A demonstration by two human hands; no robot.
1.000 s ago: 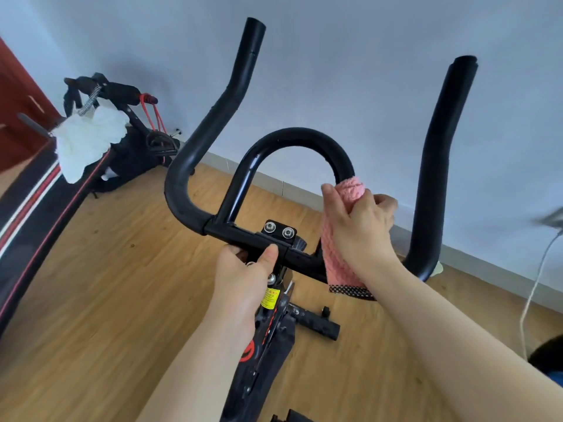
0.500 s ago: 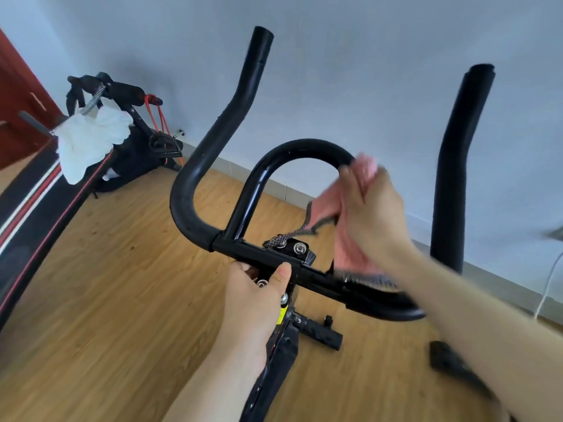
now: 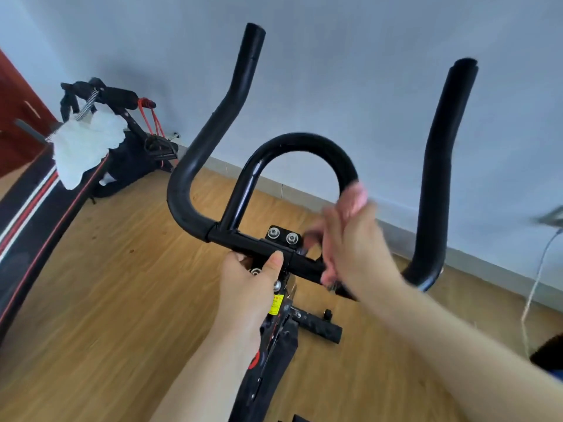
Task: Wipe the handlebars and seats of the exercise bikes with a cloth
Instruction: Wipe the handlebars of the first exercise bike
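The right hand [image 3: 353,242], blurred but apparently with fingers closed around the pink cloth [image 3: 355,194], sits at the right leg of the handlebar's centre loop [image 3: 300,144], which curves up and leftward, while the left hand [image 3: 249,280] grips the crossbar [image 3: 243,243] below.

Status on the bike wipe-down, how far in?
Early. Done: nothing shows as finished. In hand: the right hand, blurred, holds the pink cloth against the right leg of the centre loop; the left hand grips the crossbar. Left: the two outer horns show no cloth on them, no seat is in view, and the other machine by the wall stands apart from both hands.
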